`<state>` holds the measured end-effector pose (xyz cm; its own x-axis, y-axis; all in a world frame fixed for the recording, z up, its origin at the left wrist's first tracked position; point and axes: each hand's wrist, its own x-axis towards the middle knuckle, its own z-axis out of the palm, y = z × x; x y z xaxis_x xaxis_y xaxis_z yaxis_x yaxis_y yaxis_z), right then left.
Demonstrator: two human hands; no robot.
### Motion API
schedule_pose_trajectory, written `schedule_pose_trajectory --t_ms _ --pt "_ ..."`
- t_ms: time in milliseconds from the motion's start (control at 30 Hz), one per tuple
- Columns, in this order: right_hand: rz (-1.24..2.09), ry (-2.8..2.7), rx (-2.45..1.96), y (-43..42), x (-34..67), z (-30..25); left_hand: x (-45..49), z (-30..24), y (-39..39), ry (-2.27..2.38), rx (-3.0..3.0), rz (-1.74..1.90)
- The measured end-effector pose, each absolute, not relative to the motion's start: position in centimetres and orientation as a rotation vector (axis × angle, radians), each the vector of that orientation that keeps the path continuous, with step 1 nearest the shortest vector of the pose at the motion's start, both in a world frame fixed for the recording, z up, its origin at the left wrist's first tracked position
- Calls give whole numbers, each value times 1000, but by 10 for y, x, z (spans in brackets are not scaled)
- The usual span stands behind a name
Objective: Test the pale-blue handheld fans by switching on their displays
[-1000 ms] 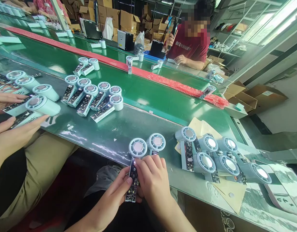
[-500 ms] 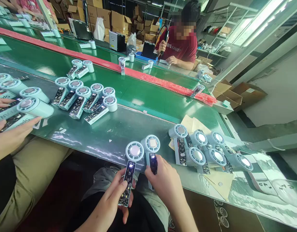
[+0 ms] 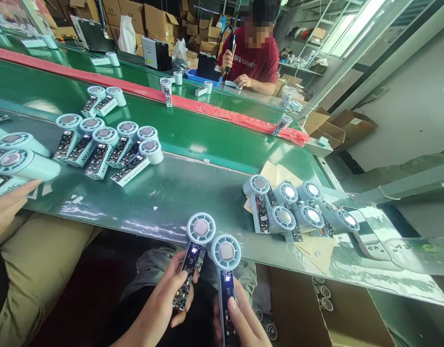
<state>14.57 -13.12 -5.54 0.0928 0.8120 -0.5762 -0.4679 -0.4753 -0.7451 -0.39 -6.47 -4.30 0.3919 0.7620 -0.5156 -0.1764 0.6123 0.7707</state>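
My left hand (image 3: 173, 286) is wrapped round the handle of a light-blue handheld fan (image 3: 201, 228), its thumb on the bare circuit board. A small lit display with digits glows near the top of that board. In my right hand (image 3: 243, 313) is a second handheld fan (image 3: 226, 252), its lit display showing too. The two round heads are side by side at the table's front edge, very close together. Ahead and to the right, several similar fans (image 3: 283, 218) lie with their boards exposed, some on tan paper (image 3: 316, 253).
More fans (image 3: 105, 136) lie grouped at left on the green table (image 3: 186, 188). A neighbour's hand (image 3: 12, 207) touches one at far left. A red strip (image 3: 222, 113) crosses the belt. Across it, a person (image 3: 256, 58) holds a tool. A cardboard box (image 3: 297, 299) stands below right.
My right hand has brought its fan down and closer to me, with its thumb now on the board. The left-hand fan stays nearly in place. The view has shifted a little to the right.
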Motion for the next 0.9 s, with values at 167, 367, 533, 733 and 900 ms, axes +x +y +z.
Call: schedule_pose_trajectory --t_ms 167,367,533,733,900 --pt "1504 -227 -1289 -130 131 -64 -3 -39 -64 1018 708 638" --pt "1483 -244 -1281 -127 132 -71 0 -41 -66 1045 726 661" --pt "1539 -302 -1048 -119 140 -68 3 -38 -66 1064 717 646" --pt "1551 -320 -1003 -112 144 -64 3 -38 -66 1028 714 623" --pt "1549 -316 -1003 -113 141 -65 3 -38 -66 1027 735 610"
